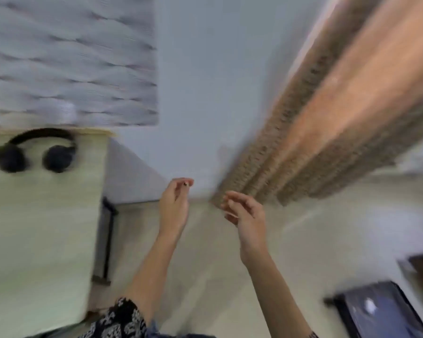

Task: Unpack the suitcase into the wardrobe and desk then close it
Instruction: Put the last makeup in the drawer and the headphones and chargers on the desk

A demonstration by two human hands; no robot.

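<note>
On the desk (42, 228), far left: black headphones (36, 152) sat flat.
Left hand (174, 203): fingers loosely curled, held nothing.
Right hand (247, 215): fingers relaxed, empty too.
Suitcase (381, 311): near right, blurry.

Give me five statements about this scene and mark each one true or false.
1. The black over-ear headphones lie on the pale wooden desk. True.
2. The left hand has its grip on the headphones. False: it is in the air, well apart from them.
3. The right hand holds nothing. True.
4. The dark blue suitcase sits on the desk. False: it is on the floor at the lower right, away from the desk.
5. The orange-brown curtain hangs to the left of the desk. False: it hangs on the right side of the view, beyond the hands.
</note>
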